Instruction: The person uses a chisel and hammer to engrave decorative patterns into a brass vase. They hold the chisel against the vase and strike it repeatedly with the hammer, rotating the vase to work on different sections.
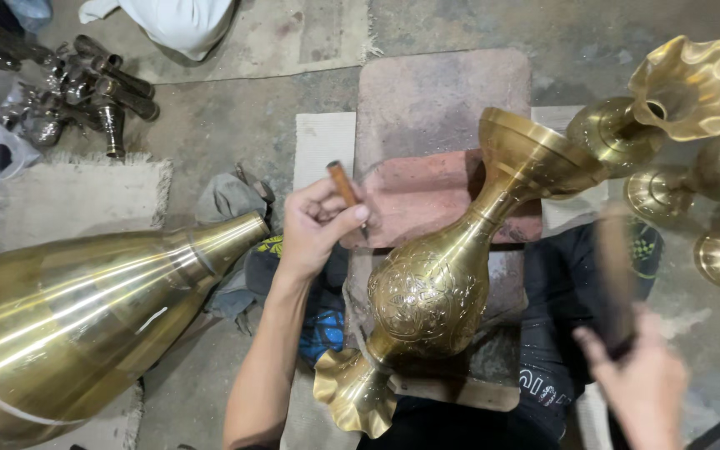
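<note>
One engraved brass vase [435, 287], left fingers [339, 218] pinching a wooden-handled tool [343, 185], right fingers [597, 346] around a blurred stick [614, 267].

The right hand [645, 385] and its dark tool [615, 279] are motion-blurred; the big brass vessel [85, 308] runs off-frame.

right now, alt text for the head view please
A left hand holds a thin wooden-handled tool beside an engraved brass vase lying on its side, while the blurred right hand grips a dark stick. More brass vases surround them.
</note>
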A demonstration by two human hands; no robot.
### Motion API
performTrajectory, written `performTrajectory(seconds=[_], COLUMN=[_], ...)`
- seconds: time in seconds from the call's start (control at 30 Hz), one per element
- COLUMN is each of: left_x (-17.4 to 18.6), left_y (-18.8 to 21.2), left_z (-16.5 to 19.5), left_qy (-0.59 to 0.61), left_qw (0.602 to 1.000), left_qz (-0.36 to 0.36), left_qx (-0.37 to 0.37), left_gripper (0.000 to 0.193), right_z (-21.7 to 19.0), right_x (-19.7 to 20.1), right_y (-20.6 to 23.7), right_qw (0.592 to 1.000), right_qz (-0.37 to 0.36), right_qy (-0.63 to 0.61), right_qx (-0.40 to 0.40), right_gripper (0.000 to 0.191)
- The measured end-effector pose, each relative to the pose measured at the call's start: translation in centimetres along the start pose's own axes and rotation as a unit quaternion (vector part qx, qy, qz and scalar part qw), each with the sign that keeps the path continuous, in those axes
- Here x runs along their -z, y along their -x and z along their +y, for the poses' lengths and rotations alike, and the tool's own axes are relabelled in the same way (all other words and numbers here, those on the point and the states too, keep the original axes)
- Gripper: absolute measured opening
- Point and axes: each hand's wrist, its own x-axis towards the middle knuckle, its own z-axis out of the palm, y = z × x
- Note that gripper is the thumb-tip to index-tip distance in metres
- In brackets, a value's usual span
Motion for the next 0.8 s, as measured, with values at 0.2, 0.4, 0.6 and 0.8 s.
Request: performTrajectory(seconds=[0.2,0.4,0.6,0.8], left_x=[0.8,-1.4,-4.1,-5.9], left_y=[0.9,0.4,0.2,0.3], left_z=[-1.6,-0.7,-1.1,-1.3], left_qy=[0.047,0.095,0.101,0.122], left_qw=[0.998,0.995,0.994,0.989], left_qz=[0.034,0.015,0.047,0.088], left_qx=[0.027,0.023,0.019,0.016], left_gripper=[0.021,0.016,0.012,0.016], right_z=[0.1,-5.2,-12.4,-15.1], right_x=[-4.9,1.6,5.9,6.3], right_y=[1.9,1.7,3.8,5.1], right_qw=[0.994,0.956,0.867,0.878], right_qz=[-0.065,-0.050,-0.189,-0.119], right_qy=[0.002,-0.278,-0.455,-0.421], right_qx=[0.087,0.076,0.066,0.192], right_gripper=[0.053,0.034,0.066,0.082])
